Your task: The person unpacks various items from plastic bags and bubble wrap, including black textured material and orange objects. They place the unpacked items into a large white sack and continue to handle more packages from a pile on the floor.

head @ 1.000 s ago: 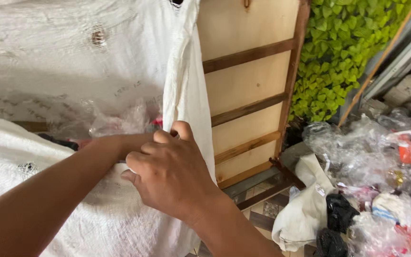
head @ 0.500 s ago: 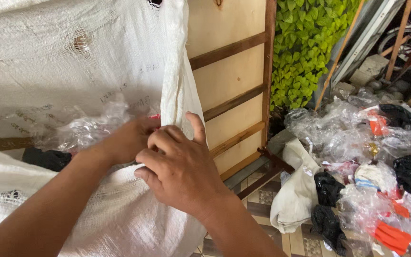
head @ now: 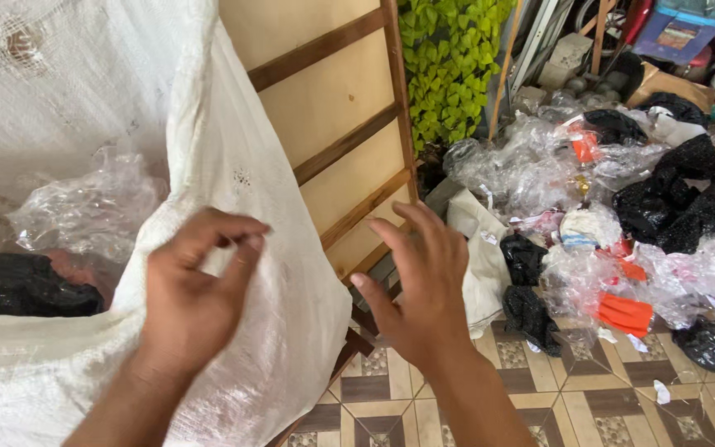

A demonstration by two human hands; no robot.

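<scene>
A big white woven sack [head: 233, 190] stands open at the left, with clear crumpled plastic [head: 84, 207] and black plastic [head: 18, 285] inside it. My left hand [head: 192, 290] hovers at the sack's front rim, fingers curled but apart, holding nothing. My right hand [head: 419, 285] is off the sack to its right, fingers spread, palm toward the sack, above the tiled floor.
A wooden panel with brown slats [head: 333, 124] leans behind the sack. A heap of clear, black and orange plastic bags [head: 622, 223] covers the floor at the right. A green leafy wall [head: 448, 66] and a blue box [head: 680, 29] are farther back. Patterned tiles [head: 589, 397] show below.
Both hands were gripping the sack's rim together; now they have let go and moved apart, the right one swinging out to the right. The view has shifted rightward.
</scene>
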